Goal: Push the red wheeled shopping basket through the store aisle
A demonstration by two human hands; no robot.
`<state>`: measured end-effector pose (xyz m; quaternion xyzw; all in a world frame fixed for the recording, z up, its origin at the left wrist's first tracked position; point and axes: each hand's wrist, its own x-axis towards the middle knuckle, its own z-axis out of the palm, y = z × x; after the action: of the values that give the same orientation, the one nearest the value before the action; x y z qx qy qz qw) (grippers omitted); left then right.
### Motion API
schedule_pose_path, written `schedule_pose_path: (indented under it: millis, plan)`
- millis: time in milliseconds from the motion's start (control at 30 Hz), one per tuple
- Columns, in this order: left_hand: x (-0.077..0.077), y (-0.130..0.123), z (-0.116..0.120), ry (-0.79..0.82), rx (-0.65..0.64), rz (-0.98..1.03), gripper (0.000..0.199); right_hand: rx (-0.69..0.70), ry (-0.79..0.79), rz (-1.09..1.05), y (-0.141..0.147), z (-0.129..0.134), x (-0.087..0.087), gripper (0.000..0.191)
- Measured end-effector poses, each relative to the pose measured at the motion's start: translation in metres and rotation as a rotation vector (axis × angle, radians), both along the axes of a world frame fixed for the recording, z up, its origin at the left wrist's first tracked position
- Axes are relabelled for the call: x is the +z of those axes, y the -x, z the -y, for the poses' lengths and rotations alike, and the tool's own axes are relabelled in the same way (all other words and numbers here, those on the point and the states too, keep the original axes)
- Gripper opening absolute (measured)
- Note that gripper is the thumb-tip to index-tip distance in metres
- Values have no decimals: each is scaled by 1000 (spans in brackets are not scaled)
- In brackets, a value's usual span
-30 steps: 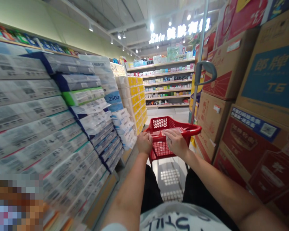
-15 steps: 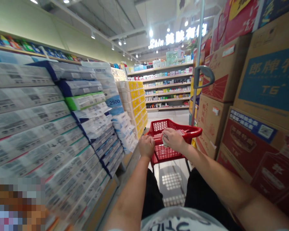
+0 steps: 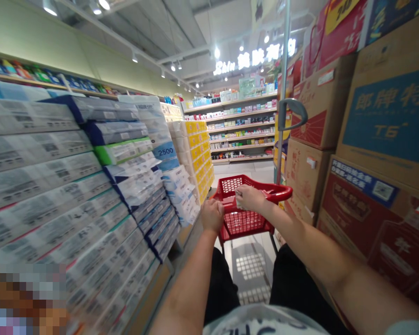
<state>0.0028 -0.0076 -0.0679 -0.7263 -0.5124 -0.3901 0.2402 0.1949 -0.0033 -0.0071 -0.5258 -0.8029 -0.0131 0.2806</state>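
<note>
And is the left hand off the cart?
No, the left hand is curled over the left end of the cart handle.

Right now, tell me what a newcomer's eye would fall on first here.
First, the bright red shopping cart in the middle, with the left hand and the right hand at its near side. Next, the glowing white sign above the far shelves, then the yellow-and-white packs stacked ahead on the left.
</note>
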Motion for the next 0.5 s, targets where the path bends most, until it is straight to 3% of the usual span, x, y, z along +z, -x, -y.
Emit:
schedule_pose_path:
  millis: [133,300,400,500]
  plan:
    - [8,1,2,76,12,-26,36,-192,169,47,-14,-11,7,24]
    - [38,-10,-4,421,192,-103,37,-265,70,91,-7,-7,5,29]
    - [51,-23,-8,558,212,-140,37,-250,28,106,2,-1,-1,29]
    - [47,-31,-6,466,153,-222,40,-94,-4,94,1,0,-1,27]
